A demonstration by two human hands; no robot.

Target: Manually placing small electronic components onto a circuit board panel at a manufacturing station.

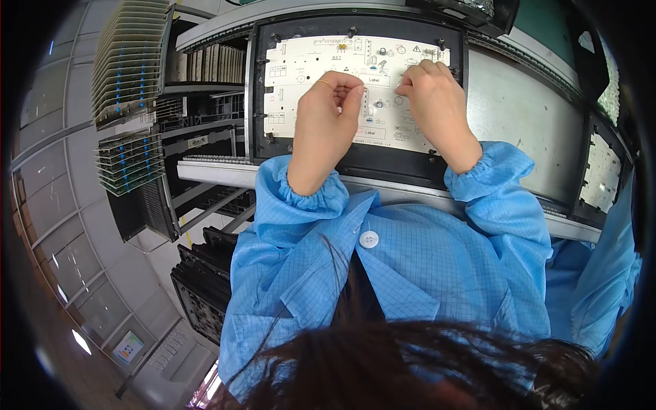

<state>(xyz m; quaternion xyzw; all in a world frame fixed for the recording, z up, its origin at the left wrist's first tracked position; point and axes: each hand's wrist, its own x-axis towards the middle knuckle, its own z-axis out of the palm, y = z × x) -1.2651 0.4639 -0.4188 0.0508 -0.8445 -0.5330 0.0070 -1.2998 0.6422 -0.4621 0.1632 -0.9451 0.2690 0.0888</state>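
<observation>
A white circuit board (287, 85) lies in a black carrier frame (348, 161) in front of me, held by small black clips around its edge. My left hand (326, 126) is over the middle of the board, thumb and fingertips pinched together beside a printed label box. To its right, my right hand (437, 106) hovers over the board's right half with its fingers curled and closed. Whatever either pinch holds is too small or hidden to make out. A few small parts, including a yellow component (343, 47), stand along the board's far side.
Conveyor rails (225, 172) run along the carrier's near and far sides. At left stand racks of upright boards (133, 58) and stacked black carriers (198, 280). Another carrier with a white board (601, 174) sits far right, near a person's blue sleeve (605, 273).
</observation>
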